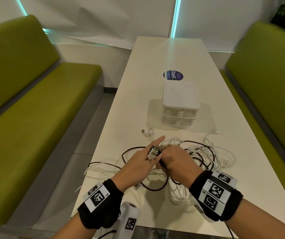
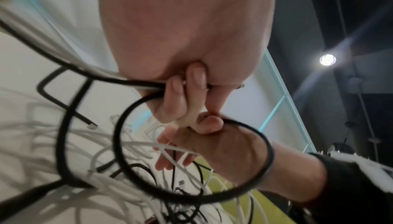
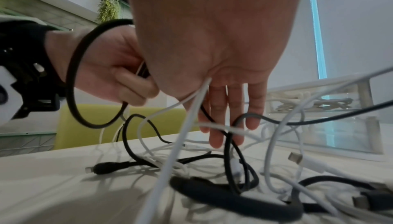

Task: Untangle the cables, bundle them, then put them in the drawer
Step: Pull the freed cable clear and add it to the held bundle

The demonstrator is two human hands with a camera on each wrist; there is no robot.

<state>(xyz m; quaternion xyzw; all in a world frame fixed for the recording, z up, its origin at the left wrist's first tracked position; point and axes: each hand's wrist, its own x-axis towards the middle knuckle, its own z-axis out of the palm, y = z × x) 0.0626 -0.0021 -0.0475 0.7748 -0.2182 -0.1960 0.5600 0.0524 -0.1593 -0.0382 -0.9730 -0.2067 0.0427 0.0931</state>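
A tangle of black and white cables (image 1: 200, 156) lies on the near part of the white table (image 1: 172, 54). My left hand (image 1: 153, 151) grips a bunch of plug ends (image 1: 155, 150), its index finger pointing out; in the left wrist view its fingers (image 2: 182, 96) curl round black and white strands. My right hand (image 1: 172, 156) sits against it. Its thumb (image 2: 210, 123) pinches a black loop (image 2: 119, 135), while its other fingers (image 3: 234, 110) hang straight into the tangle. The clear two-drawer box (image 1: 179, 104) stands behind, both drawers closed, with white cords in the upper one (image 3: 308, 103).
Green benches (image 1: 34, 104) (image 1: 267, 83) flank the table. A round blue sticker (image 1: 172, 75) lies behind the drawer box. Loose white plug ends (image 1: 147, 132) and a stray cable tip (image 1: 218, 131) lie between the tangle and the box.
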